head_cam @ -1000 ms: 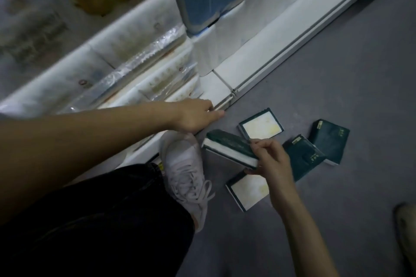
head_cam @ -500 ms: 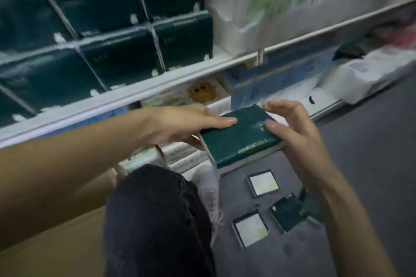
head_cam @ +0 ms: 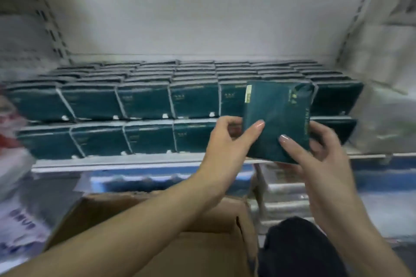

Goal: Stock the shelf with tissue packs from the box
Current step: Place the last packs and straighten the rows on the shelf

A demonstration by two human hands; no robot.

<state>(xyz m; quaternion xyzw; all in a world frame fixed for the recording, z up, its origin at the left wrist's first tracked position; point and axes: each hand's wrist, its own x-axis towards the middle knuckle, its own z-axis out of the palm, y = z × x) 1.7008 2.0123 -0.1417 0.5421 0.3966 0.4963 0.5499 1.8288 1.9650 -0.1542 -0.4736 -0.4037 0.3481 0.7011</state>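
Observation:
I hold one dark green tissue pack (head_cam: 278, 117) upright in front of the shelf (head_cam: 117, 162). My left hand (head_cam: 229, 141) grips its left edge, thumb on the front face. My right hand (head_cam: 315, 155) grips its right lower edge, thumb also on the front. Behind it, two stacked rows of the same green packs (head_cam: 144, 103) fill the shelf, several rows deep. The pack covers a spot at the right end of the front rows. A brown cardboard box (head_cam: 202, 252) stands open below my arms; its inside looks bare where I can see it.
White shelf back wall (head_cam: 202, 18) leaves tall free room above the packs. Large white wrapped bundles (head_cam: 382, 56) stand at the right. Blue and clear wrapped goods (head_cam: 371, 191) lie on the lower shelf. My dark-clothed knee (head_cam: 297, 247) is at bottom right, beside the box.
My right hand lifted the green pack from the floor, my left hand joined it, and both raised it upright to the shelf. The view rose from floor to shelf.

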